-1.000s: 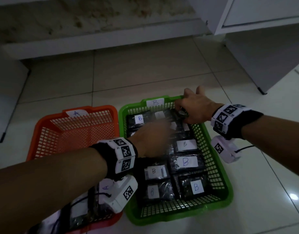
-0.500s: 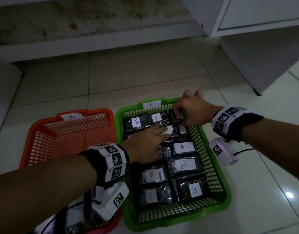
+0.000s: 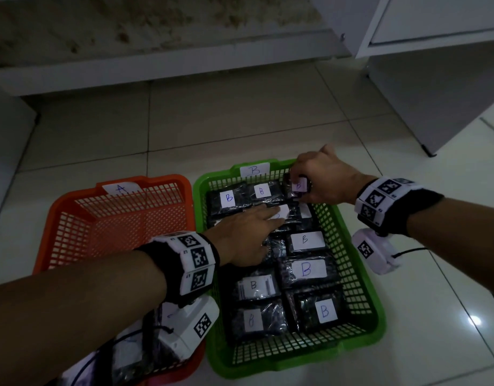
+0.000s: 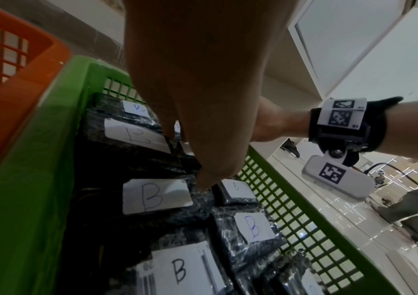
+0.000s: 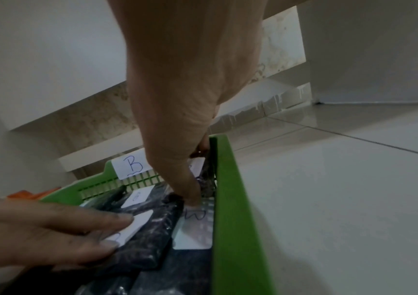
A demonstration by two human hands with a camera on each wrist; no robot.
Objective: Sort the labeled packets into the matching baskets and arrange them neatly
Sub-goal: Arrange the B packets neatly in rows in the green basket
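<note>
A green basket (image 3: 282,366) tagged B holds several black packets with white B labels. My left hand (image 3: 248,235) lies flat on the packets in its middle, fingers straight, tips touching a white label (image 3: 280,214). At the basket's far right corner my right hand (image 3: 321,178) pinches a B packet (image 3: 297,187), tilted up against the wall. In the right wrist view the thumb (image 5: 190,191) presses down beside that packet (image 5: 206,179), next to the green wall (image 5: 227,219). An orange basket (image 3: 73,196) tagged A stands to the left, with packets at its near end under my left wrist.
The baskets sit side by side on a pale tiled floor (image 3: 212,121). A white cabinet (image 3: 435,79) stands at the far right, a low ledge (image 3: 156,65) along the back wall. Cables trail from both wrist cameras.
My left hand reached forward and settled flat on the middle packets. My right hand turned the corner packet so that its B label now shows.
</note>
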